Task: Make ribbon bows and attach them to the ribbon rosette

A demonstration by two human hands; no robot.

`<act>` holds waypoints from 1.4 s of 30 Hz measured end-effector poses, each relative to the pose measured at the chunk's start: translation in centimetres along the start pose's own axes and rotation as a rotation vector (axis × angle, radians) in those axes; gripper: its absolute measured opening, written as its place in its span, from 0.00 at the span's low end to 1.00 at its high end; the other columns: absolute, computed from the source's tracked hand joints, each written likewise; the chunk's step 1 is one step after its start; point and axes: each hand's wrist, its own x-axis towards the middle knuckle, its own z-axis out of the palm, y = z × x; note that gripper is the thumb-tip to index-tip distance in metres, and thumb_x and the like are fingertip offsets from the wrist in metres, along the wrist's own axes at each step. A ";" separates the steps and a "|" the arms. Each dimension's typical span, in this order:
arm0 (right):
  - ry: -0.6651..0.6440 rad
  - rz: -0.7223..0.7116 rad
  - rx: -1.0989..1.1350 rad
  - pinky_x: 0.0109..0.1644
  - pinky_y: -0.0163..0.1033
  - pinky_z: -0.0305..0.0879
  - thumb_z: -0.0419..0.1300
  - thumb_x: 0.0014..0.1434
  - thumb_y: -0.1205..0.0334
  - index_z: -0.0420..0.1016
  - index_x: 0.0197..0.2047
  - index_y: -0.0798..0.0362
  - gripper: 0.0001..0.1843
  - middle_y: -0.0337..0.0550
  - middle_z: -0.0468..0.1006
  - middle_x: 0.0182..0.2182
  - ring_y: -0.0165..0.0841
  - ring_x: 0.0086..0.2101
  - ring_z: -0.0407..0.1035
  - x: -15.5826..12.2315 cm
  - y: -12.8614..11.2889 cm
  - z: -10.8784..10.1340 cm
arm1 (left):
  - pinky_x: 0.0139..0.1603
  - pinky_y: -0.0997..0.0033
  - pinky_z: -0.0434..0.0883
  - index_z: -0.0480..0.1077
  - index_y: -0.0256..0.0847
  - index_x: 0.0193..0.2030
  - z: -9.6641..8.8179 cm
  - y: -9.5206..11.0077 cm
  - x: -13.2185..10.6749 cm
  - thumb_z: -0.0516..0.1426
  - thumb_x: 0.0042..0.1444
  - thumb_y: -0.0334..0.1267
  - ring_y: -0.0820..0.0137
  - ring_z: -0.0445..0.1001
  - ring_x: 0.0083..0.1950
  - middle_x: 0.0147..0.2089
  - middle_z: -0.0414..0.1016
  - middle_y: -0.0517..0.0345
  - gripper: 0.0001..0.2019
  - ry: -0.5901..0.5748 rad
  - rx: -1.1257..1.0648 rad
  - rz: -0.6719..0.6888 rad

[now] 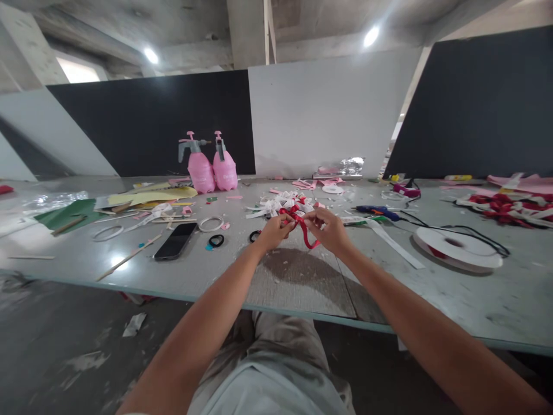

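Fingers of the left hand (273, 230) and right hand (329, 228) are pinched closed on a red ribbon (302, 226), held just above the table (302, 288), near a white ribbon pile (283, 204).

A: Where can your hands pass on the worktop (302, 288)?

B: The strip along the near edge, straight ahead of you, lies bare. Beyond it, the ribbon pile (285, 206) blocks the way forward.

A: To your left?

B: A phone (175, 240) and a black ring (216, 241) sit close; sticks and paper lie farther out.

A: Right?

B: A ribbon spool (458, 249), its black cable (475, 233) and a glue gun (378, 212) stand in your way.
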 end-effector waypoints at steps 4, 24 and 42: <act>-0.051 0.088 -0.066 0.36 0.37 0.61 0.59 0.58 0.60 0.80 0.38 0.54 0.10 0.44 0.78 0.32 0.32 0.30 0.68 -0.2 0.2 0.4 | 0.23 0.78 0.53 0.67 0.38 0.38 0.0 -0.4 0.0 0.56 0.57 0.52 0.79 0.53 0.19 0.18 0.55 0.69 0.17 -0.020 0.022 0.001; -0.194 0.249 -0.087 0.30 0.34 0.55 0.58 0.56 0.58 0.82 0.32 0.54 0.13 0.40 0.78 0.24 0.29 0.25 0.66 -0.3 1.0 0.7 | 0.27 0.75 0.55 0.74 0.34 0.48 -0.1 0.3 -0.6 0.55 0.59 0.48 0.76 0.57 0.22 0.20 0.60 0.65 0.20 -0.104 0.181 0.036; -0.288 0.082 -0.331 0.32 0.34 0.55 0.58 0.45 0.67 0.74 0.28 0.53 0.05 0.41 0.76 0.26 0.31 0.27 0.66 0.6 0.4 0.1 | 0.27 0.75 0.54 0.76 0.38 0.40 0.4 1.0 -0.6 0.51 0.60 0.42 0.75 0.61 0.24 0.21 0.65 0.62 0.15 -0.086 0.416 0.167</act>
